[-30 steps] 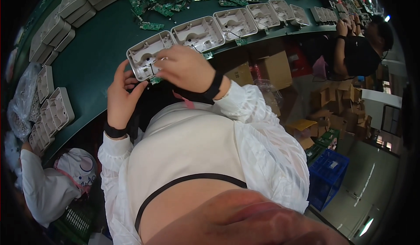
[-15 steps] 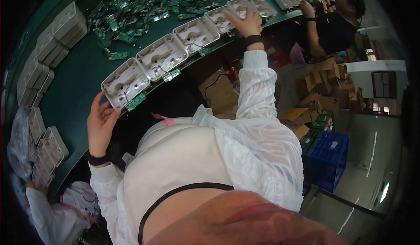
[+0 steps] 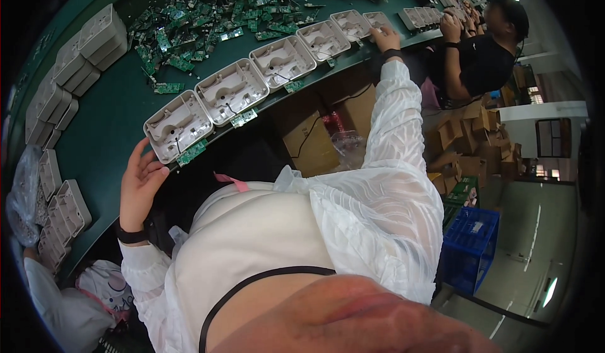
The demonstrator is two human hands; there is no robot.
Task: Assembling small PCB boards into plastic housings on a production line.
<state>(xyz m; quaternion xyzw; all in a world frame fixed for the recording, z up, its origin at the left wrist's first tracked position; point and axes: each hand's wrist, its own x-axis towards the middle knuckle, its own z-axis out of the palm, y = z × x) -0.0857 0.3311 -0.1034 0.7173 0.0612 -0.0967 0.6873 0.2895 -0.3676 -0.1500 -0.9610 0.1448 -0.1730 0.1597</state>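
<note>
A row of several white plastic housings (image 3: 231, 91) lies open side up along the table's near edge. Dark wires lead from some of them to small green circuit boards (image 3: 191, 154) at the edge. My left hand (image 3: 140, 183) touches the outer end of the nearest housing (image 3: 179, 126), index finger along its side and thumb apart near its front corner. At the row's far right end, my right hand (image 3: 386, 40) has its fingers bent at the last, smaller-looking housing (image 3: 376, 19); its fingertips are partly hard to make out.
Loose green circuit boards (image 3: 208, 22) are heaped at the back of the green table (image 3: 126, 110). Stacked white housings (image 3: 101, 34) stand on the left, near a clear plastic bag (image 3: 24, 195). A co-worker (image 3: 482, 53) works at right. Cardboard boxes (image 3: 472, 123) and a blue crate (image 3: 469, 246) stand behind.
My right hand has moved right along the row, from over a housing to the last one. My left hand stays at the nearest housing, having shifted slightly down.
</note>
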